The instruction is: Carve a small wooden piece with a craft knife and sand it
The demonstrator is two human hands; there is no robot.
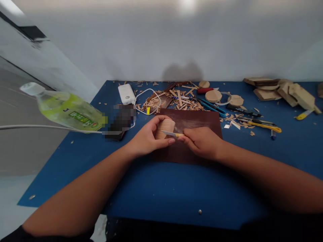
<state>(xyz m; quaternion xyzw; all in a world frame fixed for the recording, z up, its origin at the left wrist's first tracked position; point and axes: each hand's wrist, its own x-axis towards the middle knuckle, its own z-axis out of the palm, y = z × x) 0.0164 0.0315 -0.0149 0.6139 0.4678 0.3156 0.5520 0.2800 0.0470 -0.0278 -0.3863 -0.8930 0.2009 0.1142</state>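
My left hand (148, 136) is closed around a pale wooden disc (166, 126), held on edge with its grained face turned toward the right. In my right hand (203, 143) is a knife (169, 133) with a light-coloured handle, mostly hidden by the fingers. Its blade points left and lies across the face of the disc; I cannot tell how deeply it touches the wood. Both hands are over a dark brown sheet (186, 156) that lies on the blue table (156, 191).
Wood shavings (179, 99) are heaped behind the sheet. Round wood pieces (213, 96), a black marker (243, 110) and a yellow utility knife (264, 125) lie right. Wood blocks (290, 90) are stacked far right. Left are a bottle (70, 109), a white power bank (126, 94) and a dark phone (121, 122).
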